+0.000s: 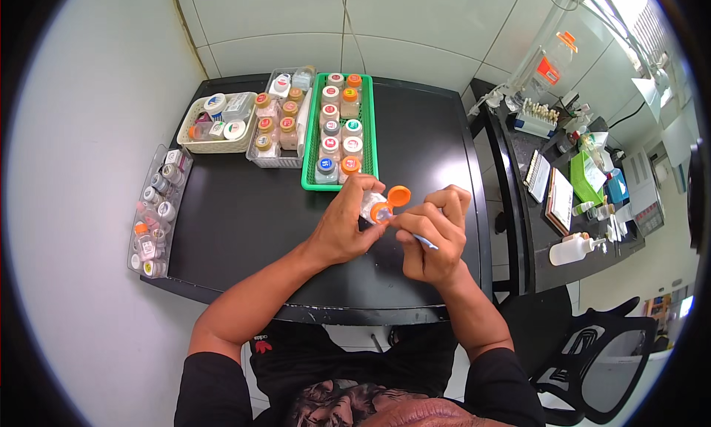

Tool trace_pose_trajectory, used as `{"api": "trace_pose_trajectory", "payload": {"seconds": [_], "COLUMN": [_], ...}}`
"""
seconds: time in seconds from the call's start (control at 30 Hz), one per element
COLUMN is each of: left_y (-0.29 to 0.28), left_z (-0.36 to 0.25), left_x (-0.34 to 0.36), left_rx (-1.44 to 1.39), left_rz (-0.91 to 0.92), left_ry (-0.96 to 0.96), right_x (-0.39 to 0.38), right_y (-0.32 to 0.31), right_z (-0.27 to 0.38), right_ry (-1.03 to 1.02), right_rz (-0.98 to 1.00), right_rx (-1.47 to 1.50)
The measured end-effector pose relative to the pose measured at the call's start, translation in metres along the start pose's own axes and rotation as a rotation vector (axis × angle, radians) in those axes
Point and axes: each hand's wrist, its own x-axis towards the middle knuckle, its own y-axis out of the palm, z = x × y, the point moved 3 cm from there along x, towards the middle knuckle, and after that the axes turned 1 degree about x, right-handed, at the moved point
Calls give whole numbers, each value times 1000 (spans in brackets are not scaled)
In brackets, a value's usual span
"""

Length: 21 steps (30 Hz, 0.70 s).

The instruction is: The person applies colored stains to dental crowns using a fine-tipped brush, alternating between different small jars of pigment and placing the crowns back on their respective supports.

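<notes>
My left hand [337, 231] is closed around a small clear bottle [369, 205] with whitish contents and an orange neck. Its orange flip cap [400, 197] is swung up. The bottle is tilted, with its mouth toward my right hand [438, 238]. That hand pinches a thin pale blue stick-like tool [426, 242], whose far end is at the bottle's mouth. My fingers hide much of the tool, so its exact kind cannot be made out. Just beyond my left hand stands a green basket [307, 177] holding several jars with coloured lids.
On the black table [244, 227], a clear bin [254, 159] and a cream basket [185, 143] hold more jars. A clear rack [172, 227] of small bottles lies along the left edge. A dark side desk [544, 275] at right carries a white pump bottle [569, 251]. A black chair [592, 353] stands nearby.
</notes>
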Motion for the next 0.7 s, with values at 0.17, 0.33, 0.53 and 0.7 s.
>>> {"api": "trace_pose_trajectory", "payload": {"seconds": [0.17, 0.33, 0.53, 0.7], "left_y": [1, 3, -2, -5], "left_z": [-14, -8, -15, -8], "left_x": [10, 10, 6, 4], "left_rx": [91, 128, 60, -39], "left_rz": [-145, -169, -141, -145], "left_ry": [296, 305, 190, 11], "right_x": [3, 2, 3, 1], "right_y": [-3, -6, -2, -2], "right_z": [-6, -9, -7, -4], "right_ry": [-17, -11, 18, 10], "right_rz": [-88, -46, -105, -113], "right_rx": [-75, 101, 43, 95]}}
